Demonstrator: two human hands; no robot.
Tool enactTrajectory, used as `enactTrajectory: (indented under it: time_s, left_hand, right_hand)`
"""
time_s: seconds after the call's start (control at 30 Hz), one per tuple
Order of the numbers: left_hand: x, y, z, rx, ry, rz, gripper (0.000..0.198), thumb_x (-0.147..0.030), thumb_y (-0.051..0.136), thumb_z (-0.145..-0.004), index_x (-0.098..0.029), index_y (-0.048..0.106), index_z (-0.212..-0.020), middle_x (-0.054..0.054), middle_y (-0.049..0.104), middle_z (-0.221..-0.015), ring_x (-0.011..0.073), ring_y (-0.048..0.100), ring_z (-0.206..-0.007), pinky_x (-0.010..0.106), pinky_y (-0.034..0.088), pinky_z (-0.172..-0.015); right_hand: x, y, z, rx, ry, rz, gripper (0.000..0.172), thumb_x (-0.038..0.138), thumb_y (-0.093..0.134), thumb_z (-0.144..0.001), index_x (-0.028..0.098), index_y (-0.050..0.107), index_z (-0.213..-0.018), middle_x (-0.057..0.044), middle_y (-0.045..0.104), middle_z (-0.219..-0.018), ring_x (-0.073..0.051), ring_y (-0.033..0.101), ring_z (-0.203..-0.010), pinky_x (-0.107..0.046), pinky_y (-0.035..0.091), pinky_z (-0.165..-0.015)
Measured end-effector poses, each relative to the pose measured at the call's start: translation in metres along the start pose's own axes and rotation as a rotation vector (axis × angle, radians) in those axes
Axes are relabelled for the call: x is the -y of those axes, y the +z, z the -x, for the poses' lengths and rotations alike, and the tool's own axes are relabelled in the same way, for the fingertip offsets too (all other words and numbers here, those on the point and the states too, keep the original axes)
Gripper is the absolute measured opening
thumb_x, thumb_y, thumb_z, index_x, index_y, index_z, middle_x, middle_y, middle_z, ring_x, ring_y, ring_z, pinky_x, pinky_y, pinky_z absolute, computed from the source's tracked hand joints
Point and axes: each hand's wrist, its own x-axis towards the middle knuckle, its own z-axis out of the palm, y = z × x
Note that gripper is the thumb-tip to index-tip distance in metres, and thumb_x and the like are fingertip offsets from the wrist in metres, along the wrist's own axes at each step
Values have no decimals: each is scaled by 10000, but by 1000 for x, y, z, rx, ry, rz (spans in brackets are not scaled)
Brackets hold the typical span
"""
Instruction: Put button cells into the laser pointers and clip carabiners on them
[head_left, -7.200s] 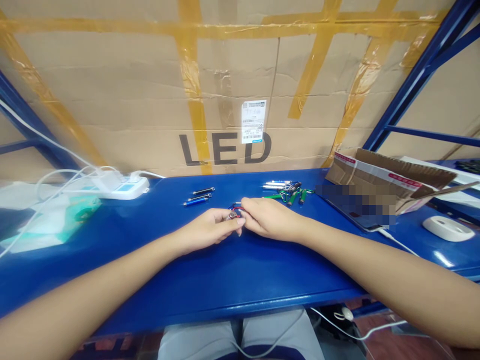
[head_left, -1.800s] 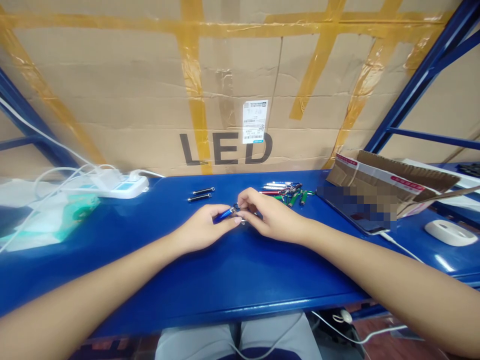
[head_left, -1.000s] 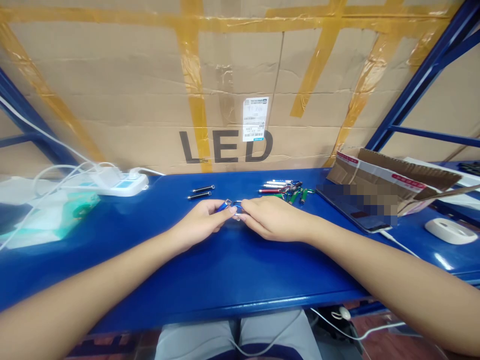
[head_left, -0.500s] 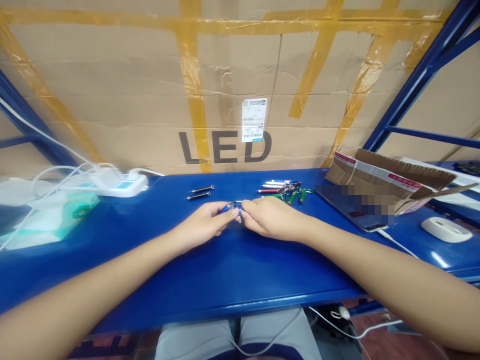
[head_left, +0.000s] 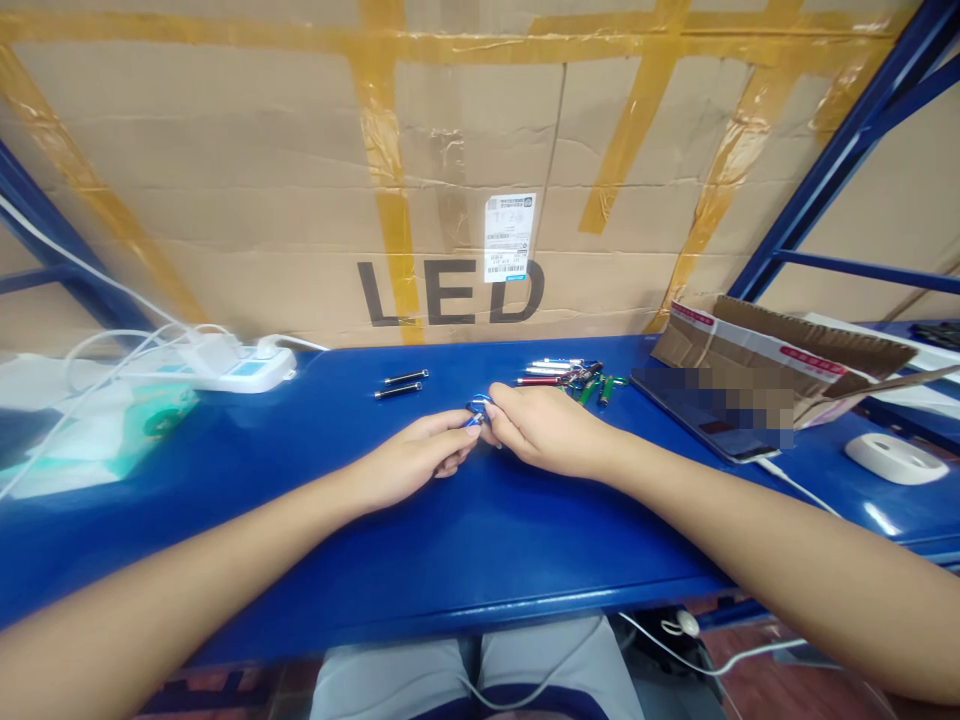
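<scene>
Near the middle of the blue table, my left hand [head_left: 420,450] and my right hand [head_left: 547,425] meet at the fingertips. Between them is a small shiny blue metal tube [head_left: 475,419] with a blue loop or cord at its end. My left thumb and fingers are closed on the tube. The right thumb and forefinger pinch its looped end; the fingers hide most of it. Just beyond lie two slim black tubes [head_left: 406,377] with metal end loops. Behind my right hand is a loose pile of similar tubes: silver [head_left: 553,368], red [head_left: 538,381] and green [head_left: 606,391].
A white power strip [head_left: 251,371] with cables and a green-white plastic packet [head_left: 112,440] are at left. To the right are a tablet-like device [head_left: 675,410] on a cable, an open cardboard box [head_left: 765,345] and a white oval device [head_left: 896,458]. A large carton [head_left: 300,200] stands behind.
My left hand has shifted slightly right and down, and the blue tube has turned between the fingers. My right fingers have closed in on its looped end.
</scene>
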Motion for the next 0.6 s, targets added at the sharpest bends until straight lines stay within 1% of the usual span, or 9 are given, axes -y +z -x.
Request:
enactTrajectory:
  time_s: [0.1, 0.2, 0.27, 0.37, 0.47, 0.53, 0.6]
  left_hand:
    - [1, 1, -1, 29, 10, 30, 353, -481, 573, -909, -181, 477, -750, -20, 421, -702, 113, 369, -615, 277, 299, -574]
    - [2, 2, -1, 49, 13, 132, 305, -454, 590, -918, -182, 497, -815, -23, 439, -733, 105, 400, -625, 270, 320, -589]
    - [2, 3, -1, 37, 5, 195, 280, -431, 623, -905, -184, 506, -843, -24, 454, -751, 98, 416, -626, 264, 333, -598]
    - [0, 5, -1, -24, -1, 234, 268, -413, 658, -882, -176, 536, -853, -24, 474, -738, 93, 430, -614, 260, 344, -594]
    - [-1, 3, -4, -112, 20, 204, 278, -427, 665, -866, -161, 591, -901, -15, 517, -732, 100, 467, -620, 262, 371, -596]
    - [1, -3, -8, -173, 56, 140, 298, -431, 670, -857, -153, 614, -952, 2, 566, -780, 112, 521, -661, 272, 417, -630]
    - [4, -11, -11, -243, 96, 48, 339, -416, 680, -848, -153, 617, -1052, 30, 615, -879, 139, 588, -745, 304, 477, -710]
  right_hand:
    - [2, 1, 0, -5, -9, 50, 263, 318, 317, -1036, 181, 481, -884, -66, 656, -762, -181, 560, -622, -282, 277, -571]
    - [2, 1, 0, 0, -17, 74, 271, 316, 299, -1039, 175, 486, -902, -72, 660, -772, -184, 565, -628, -287, 272, -567]
    - [1, 0, 0, 5, -17, 87, 271, 309, 293, -1041, 172, 485, -908, -79, 664, -787, -190, 570, -636, -292, 275, -569]
    - [0, 1, 1, 3, -9, 90, 272, 308, 284, -1043, 172, 480, -913, -84, 665, -797, -197, 577, -643, -294, 283, -576]
    - [-3, 2, 1, -26, 7, 49, 276, 347, 286, -1050, 179, 470, -930, -78, 666, -813, -193, 583, -650, -284, 297, -585]
    - [-5, 2, 1, -37, 23, 18, 283, 372, 282, -1054, 184, 463, -944, -73, 666, -818, -190, 583, -648, -279, 303, -585]
    - [-7, 1, 1, -36, 49, 5, 288, 381, 272, -1055, 189, 458, -949, -72, 666, -818, -194, 582, -649, -279, 306, -585]
